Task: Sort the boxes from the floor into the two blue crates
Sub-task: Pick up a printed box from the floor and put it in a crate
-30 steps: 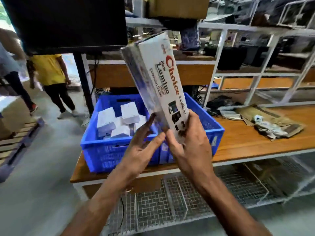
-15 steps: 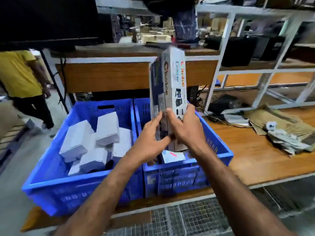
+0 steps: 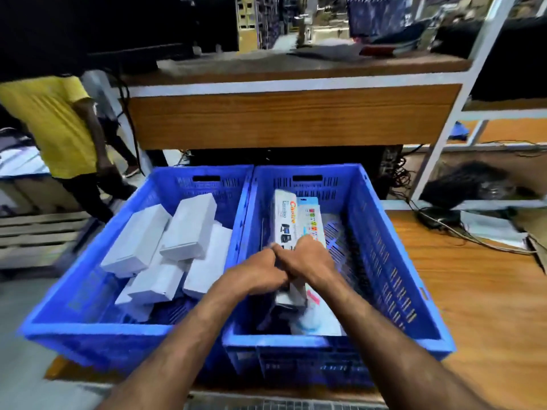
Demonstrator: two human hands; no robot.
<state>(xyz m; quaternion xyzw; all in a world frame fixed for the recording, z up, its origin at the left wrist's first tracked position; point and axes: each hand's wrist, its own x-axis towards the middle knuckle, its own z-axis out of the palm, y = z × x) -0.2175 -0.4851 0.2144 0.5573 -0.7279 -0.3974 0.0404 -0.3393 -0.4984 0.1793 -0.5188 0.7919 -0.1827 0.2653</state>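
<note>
Comparing with a second ago, I find the long printed box [image 3: 285,229] lowered from overhead into the right crate [image 3: 393,247] at 3 o'clock of the left crate [image 3: 88,294], left hand [image 3: 260,272] and right hand [image 3: 307,261] fingers still grasping it, placement nearly complete.

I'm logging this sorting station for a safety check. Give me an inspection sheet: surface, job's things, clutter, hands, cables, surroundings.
Surface: wooden bench, two crates side by side on it.
Job's things: left blue crate holds plain white boxes; right blue crate holds the printed Choice box and other printed packs.
Clutter: papers on the bench, far right.
Hands: left hand and right hand both grip the Choice box low inside the right crate.
Cables: black cables trail across the bench beyond the right crate.
Surroundings: shelf rack behind; person in yellow shirt at left.
</note>
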